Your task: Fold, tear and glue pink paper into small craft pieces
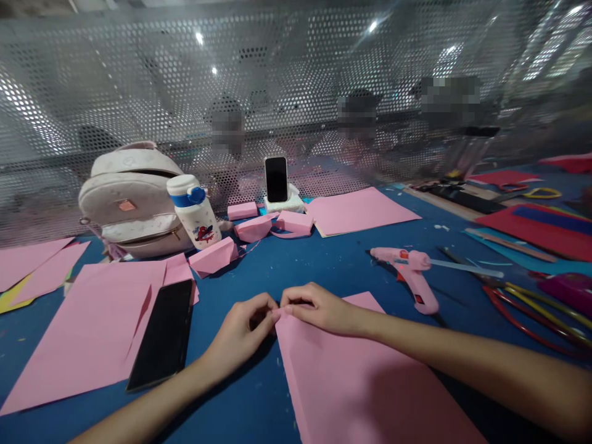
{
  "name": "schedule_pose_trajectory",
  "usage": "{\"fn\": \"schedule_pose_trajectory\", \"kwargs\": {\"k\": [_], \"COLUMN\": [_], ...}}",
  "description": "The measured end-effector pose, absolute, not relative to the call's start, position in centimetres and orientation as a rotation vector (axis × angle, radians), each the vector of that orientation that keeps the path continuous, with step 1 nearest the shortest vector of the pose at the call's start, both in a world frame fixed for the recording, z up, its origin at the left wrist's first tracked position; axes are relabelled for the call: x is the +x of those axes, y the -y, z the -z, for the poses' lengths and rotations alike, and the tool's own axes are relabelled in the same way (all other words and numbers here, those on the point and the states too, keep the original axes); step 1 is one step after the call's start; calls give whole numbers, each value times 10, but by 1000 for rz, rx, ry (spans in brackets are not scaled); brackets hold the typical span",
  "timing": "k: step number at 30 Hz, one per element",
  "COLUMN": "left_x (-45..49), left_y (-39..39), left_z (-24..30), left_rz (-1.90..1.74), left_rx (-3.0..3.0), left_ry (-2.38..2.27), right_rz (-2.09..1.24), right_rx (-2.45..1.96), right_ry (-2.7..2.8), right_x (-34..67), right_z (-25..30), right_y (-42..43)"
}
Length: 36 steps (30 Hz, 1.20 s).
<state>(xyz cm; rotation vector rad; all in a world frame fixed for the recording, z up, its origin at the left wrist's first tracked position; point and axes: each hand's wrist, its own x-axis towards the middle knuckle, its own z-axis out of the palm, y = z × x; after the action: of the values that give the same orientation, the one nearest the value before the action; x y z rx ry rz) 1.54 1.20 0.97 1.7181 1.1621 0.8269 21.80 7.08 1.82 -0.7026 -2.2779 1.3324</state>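
A large pink sheet of paper [342, 376] lies in front of me, with a narrow fold or raised edge along its left side. At its far left corner my left hand [247, 327] pinches the paper between thumb and fingers. My right hand [319, 308] is closed on the same corner, its thumb pressing the far edge just beside the left hand. The two hands nearly touch. Left of my left hand lies a black phone [163, 336], partly on another pink sheet [87, 320]. A pink glue gun [409, 271] with a clear glue stick rests right of my right hand.
Folded pink paper pieces [215, 256], a white bottle [197, 216] and a white backpack [134, 203] stand at the back left. A phone [276, 179] stands upright before the perforated metal screen [296, 80]. Scissors [531, 308] and red sheets [541, 228] lie right.
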Motion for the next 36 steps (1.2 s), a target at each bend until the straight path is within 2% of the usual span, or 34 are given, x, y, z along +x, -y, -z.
{"fn": "schedule_pose_trajectory", "kwargs": {"k": [23,36], "left_x": [16,13], "left_y": [-12,-11], "left_z": [-11,-8], "left_rz": [-834,-875], "left_rx": [1697,1783], "left_ry": [-1176,-1172], "right_rz": [-1302,-1402], "right_rx": [-691,-720], "right_ry": [2279,2180], "right_x": [218,216], "right_z": [-21,-18], "right_y": [-70,-69]}}
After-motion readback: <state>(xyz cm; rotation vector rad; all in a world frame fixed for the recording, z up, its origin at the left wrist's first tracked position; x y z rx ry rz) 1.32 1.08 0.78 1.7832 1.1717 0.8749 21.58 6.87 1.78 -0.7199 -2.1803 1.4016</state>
